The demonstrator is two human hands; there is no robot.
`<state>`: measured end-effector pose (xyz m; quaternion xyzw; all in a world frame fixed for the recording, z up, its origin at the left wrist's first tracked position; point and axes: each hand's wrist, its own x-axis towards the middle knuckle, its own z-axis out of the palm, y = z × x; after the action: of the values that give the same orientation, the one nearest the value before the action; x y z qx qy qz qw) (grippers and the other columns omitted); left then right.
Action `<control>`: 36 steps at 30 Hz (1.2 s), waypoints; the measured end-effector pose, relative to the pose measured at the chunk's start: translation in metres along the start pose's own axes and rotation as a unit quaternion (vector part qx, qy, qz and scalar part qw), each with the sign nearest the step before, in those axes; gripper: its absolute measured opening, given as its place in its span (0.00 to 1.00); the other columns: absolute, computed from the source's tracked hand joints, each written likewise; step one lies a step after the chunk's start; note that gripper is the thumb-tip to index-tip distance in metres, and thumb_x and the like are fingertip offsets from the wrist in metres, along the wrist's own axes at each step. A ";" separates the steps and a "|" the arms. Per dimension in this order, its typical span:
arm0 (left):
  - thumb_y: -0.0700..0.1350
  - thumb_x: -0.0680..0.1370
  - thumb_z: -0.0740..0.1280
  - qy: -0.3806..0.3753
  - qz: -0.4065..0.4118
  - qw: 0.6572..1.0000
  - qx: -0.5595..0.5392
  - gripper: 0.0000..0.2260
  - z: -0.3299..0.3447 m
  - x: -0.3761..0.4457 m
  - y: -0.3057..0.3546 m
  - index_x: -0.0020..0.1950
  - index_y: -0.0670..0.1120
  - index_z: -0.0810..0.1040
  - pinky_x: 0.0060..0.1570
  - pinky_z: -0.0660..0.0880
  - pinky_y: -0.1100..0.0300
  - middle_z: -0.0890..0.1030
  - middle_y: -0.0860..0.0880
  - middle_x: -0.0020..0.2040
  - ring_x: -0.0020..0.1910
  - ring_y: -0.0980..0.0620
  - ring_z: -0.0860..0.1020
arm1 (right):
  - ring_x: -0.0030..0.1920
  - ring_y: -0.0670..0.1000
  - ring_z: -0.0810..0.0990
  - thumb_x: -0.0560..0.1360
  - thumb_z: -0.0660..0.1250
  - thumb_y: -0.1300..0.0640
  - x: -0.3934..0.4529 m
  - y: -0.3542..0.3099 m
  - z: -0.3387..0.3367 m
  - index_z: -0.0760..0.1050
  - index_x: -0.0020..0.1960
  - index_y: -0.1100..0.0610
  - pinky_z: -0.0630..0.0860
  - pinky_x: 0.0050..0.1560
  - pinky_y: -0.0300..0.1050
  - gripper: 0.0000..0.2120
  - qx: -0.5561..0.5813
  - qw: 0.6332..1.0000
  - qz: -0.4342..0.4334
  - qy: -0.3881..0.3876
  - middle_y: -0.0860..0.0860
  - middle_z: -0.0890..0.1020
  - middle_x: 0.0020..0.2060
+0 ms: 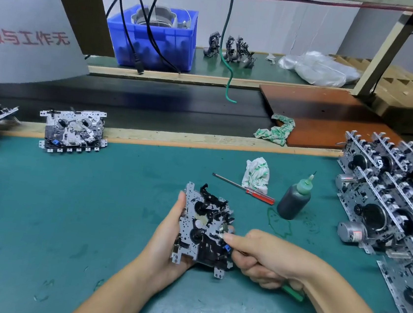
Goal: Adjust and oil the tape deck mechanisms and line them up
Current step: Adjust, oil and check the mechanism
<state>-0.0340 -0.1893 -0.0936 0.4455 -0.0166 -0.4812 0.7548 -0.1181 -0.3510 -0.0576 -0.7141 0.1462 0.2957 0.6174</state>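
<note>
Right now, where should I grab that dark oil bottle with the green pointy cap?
Probably round the dark oil bottle's wide body, from the near left side. It tilts, its green spout is thin and pointed, and stacked metal mechanisms crowd its right.

The counter (pixel 66 204) is covered in teal matting. The held deck (pixel 203 229) is seen as silver and black, with a small blue part. The screwdriver (pixel 244 189) is handled in clear red. The bottle (pixel 294 199) is dark grey, capped in green. The rag (pixel 257 175) is white, patterned in green. The crate (pixel 162 40) is coloured bright blue. A brown board (pixel 321 112) is shown behind.
</note>
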 end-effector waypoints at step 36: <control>0.65 0.77 0.50 0.025 -0.001 1.000 -0.010 0.33 0.004 -0.006 0.002 0.62 0.40 0.78 0.48 0.80 0.53 0.79 0.36 0.59 0.53 0.42 0.81 | 0.14 0.42 0.54 0.80 0.53 0.43 0.003 0.002 0.004 0.59 0.28 0.55 0.51 0.17 0.30 0.25 0.039 0.999 0.014 0.002 0.47 0.58 0.15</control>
<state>-0.0373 -0.1873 -0.0870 0.4494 0.0072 -0.4707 0.7592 -0.1181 -0.3475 -0.0615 -0.6877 0.1685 0.2969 0.6407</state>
